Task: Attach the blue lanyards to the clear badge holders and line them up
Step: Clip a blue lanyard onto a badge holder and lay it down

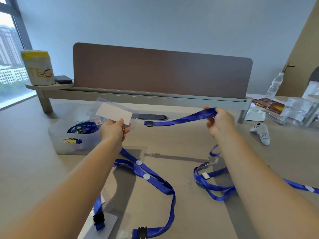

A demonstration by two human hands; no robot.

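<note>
head view, left hand (115,129) grip pinching badge holder (113,112), right hand (218,121) grip clamped on lanyard (179,120), storage bin (76,140) nearby

Storage bin (72,145) left, game controller (261,132) right (lanyards (151,178) between, nearer).

Three blue lanyards (179,120) (one held aloft), two badge holders (110,112), one bottle (274,85)

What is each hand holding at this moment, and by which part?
The left hand pinches a clear badge holder by its near right corner. The right hand grips a blue lanyard by the strap, away from its black buckle.
</note>
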